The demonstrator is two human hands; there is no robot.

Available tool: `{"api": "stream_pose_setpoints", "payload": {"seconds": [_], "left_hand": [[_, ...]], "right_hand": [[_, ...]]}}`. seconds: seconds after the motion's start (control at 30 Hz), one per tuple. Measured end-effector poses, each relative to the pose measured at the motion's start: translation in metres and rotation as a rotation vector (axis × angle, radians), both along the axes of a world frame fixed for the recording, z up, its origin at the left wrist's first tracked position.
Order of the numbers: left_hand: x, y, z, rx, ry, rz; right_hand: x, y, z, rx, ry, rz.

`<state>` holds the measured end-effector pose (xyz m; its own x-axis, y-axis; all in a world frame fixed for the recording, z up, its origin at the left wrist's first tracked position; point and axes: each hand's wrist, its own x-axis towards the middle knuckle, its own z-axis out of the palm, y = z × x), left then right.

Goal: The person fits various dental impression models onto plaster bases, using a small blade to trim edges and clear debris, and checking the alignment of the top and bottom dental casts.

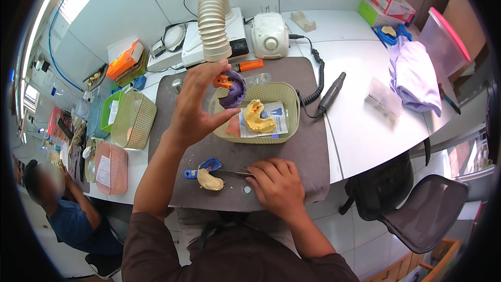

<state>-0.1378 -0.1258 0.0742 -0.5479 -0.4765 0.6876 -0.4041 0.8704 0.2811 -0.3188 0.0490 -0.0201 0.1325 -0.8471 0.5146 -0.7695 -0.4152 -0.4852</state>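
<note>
My left hand (pixel 194 102) is raised over the brown mat (pixel 172 164). Its thumb and fingers grip a dental impression (pixel 234 91), purple material in an orange tray. Beyond it, a yellow dental cast (pixel 257 118) with small red marks lies on printed paper in a pale green basket (pixel 229 139). My right hand (pixel 277 185) rests on the mat, fingers closed over the end of a thin metal tool (pixel 237 172); the part under them is hidden. Left of the tool lies a blue impression tray (pixel 211 164) with a cream-coloured lump (pixel 210 180) against it.
A ribbed suction hose (pixel 213 21) hangs above the mat. Right of the basket lies a corded handpiece (pixel 332 94), wired to a white control box (pixel 270 35). More baskets (pixel 134 120) stand left. A person (pixel 78 224) sits at far left; a chair (pixel 425 211) stands right.
</note>
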Motion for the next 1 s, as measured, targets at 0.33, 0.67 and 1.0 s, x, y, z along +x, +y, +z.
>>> {"api": "stream_pose_setpoints", "payload": {"seconds": [0.33,0.67,1.0], "left_hand": [[-0.003,-0.001,-0.007,0.092,-0.031,-0.100],[-0.006,-0.005,-0.017,0.082,-0.051,-0.167],[-0.008,-0.002,-0.013,0.268,-0.136,-0.174]], "right_hand": [[0.001,0.000,-0.002,0.020,0.016,0.008],[0.001,-0.001,-0.002,0.024,0.022,0.014],[0.000,0.000,-0.002,0.029,0.017,0.018]]}}
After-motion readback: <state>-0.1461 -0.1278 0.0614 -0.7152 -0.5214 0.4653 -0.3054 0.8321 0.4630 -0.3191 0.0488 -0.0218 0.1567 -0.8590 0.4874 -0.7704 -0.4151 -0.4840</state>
